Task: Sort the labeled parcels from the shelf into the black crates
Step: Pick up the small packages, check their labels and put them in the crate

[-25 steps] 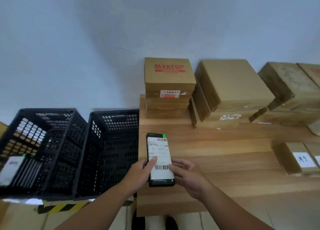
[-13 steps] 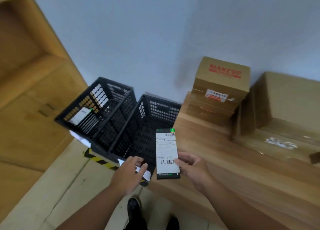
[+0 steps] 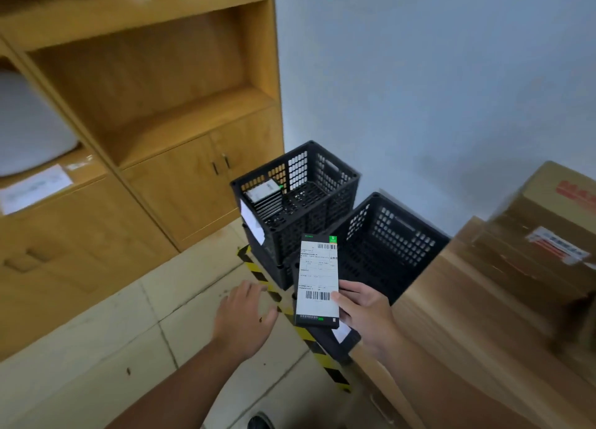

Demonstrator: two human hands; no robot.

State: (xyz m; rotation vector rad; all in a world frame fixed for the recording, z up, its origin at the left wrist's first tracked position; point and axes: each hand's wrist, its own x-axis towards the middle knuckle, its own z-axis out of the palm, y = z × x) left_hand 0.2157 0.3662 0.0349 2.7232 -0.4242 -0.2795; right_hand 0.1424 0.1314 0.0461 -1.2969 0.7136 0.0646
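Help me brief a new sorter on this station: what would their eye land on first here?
First, the slim black parcel with a white barcode label, low in the middle, held by the right hand while the left hand hangs open beside it. Behind it, the far black crate already holds a row of parcels at its left end. The near black crate shows nothing inside from here.

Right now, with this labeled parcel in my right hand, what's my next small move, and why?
Probably carry the parcel forward and lower it into a crate. The right hand grips it by its right edge, close to the near crate; the left hand is free. The far crate holds similar parcels, but the label is too small to read which crate fits.
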